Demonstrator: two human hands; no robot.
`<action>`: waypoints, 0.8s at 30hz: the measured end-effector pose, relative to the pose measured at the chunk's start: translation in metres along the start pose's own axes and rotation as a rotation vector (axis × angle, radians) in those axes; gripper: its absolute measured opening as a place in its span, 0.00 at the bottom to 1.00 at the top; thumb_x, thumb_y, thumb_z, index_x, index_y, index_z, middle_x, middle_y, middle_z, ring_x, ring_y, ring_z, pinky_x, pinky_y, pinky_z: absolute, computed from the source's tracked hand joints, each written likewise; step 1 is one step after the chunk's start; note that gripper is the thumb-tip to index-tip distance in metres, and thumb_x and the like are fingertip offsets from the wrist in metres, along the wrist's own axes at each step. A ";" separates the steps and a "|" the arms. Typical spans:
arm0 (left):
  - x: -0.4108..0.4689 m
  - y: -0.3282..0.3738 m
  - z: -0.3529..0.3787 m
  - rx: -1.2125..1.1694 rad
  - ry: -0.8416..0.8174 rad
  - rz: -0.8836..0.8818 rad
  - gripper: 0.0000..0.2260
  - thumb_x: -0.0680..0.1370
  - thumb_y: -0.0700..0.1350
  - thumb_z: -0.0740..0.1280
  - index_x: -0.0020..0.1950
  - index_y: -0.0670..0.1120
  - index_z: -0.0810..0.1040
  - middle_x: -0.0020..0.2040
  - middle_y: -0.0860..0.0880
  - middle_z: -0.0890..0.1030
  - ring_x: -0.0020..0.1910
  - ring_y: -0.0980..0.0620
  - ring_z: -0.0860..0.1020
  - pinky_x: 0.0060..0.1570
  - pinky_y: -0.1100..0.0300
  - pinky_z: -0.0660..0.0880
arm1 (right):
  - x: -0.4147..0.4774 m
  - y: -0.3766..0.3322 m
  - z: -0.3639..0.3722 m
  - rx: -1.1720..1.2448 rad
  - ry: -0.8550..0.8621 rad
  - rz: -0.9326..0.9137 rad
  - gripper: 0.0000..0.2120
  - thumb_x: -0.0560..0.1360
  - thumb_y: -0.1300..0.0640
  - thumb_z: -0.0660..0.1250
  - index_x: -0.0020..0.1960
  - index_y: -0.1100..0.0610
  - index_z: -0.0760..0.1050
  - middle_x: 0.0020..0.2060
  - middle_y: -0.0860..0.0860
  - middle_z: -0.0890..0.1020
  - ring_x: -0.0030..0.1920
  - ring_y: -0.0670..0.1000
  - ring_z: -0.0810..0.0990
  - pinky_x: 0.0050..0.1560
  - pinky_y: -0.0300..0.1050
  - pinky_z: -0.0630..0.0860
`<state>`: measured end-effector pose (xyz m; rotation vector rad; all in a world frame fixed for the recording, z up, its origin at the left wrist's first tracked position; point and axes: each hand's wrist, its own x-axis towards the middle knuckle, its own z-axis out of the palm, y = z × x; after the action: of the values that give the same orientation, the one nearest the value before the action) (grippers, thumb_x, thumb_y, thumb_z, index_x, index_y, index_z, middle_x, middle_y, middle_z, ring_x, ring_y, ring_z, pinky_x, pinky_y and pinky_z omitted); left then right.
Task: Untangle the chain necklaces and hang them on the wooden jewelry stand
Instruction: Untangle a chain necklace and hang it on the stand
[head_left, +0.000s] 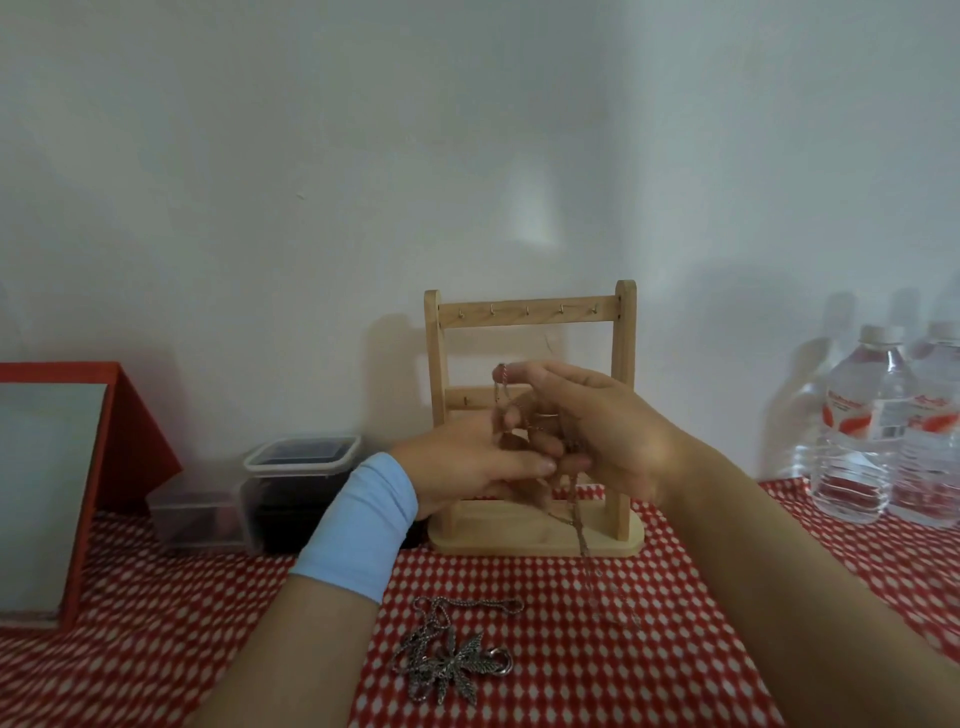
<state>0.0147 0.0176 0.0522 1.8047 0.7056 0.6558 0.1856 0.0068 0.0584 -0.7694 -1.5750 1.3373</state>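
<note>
One chain (577, 525) hung vertically before the stand (626, 364): right hand (597, 431) pinching its top, nearer the hooks (527, 310), left hand (467, 462) gripping it lower.

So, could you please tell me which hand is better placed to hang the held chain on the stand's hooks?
Probably the right hand: it pinches the chain at its raised end, just below the top hooks of the wooden stand. The left hand sits lower, gripping the chain further down.
</note>
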 end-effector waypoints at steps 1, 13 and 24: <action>-0.001 0.000 0.000 0.034 0.008 -0.037 0.08 0.80 0.38 0.65 0.57 0.48 0.78 0.39 0.50 0.79 0.37 0.52 0.79 0.47 0.54 0.80 | 0.001 0.000 -0.002 -0.005 0.012 0.012 0.13 0.84 0.52 0.62 0.61 0.57 0.80 0.41 0.54 0.82 0.30 0.48 0.71 0.26 0.40 0.63; -0.017 0.012 -0.036 -0.121 0.435 0.066 0.14 0.78 0.44 0.60 0.32 0.48 0.69 0.28 0.50 0.62 0.22 0.54 0.59 0.26 0.60 0.68 | 0.000 0.011 -0.024 -0.544 0.001 0.139 0.18 0.76 0.71 0.70 0.59 0.53 0.82 0.52 0.49 0.84 0.46 0.44 0.83 0.41 0.33 0.78; -0.019 0.013 -0.035 0.504 0.688 0.077 0.14 0.79 0.45 0.63 0.33 0.45 0.72 0.27 0.56 0.70 0.25 0.60 0.67 0.29 0.68 0.65 | 0.003 0.024 -0.020 -0.399 0.010 0.211 0.11 0.86 0.58 0.58 0.56 0.58 0.80 0.38 0.55 0.86 0.48 0.55 0.88 0.53 0.49 0.82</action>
<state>-0.0211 0.0222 0.0735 2.0667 1.3559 1.2640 0.2009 0.0229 0.0354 -1.2112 -1.8181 1.1721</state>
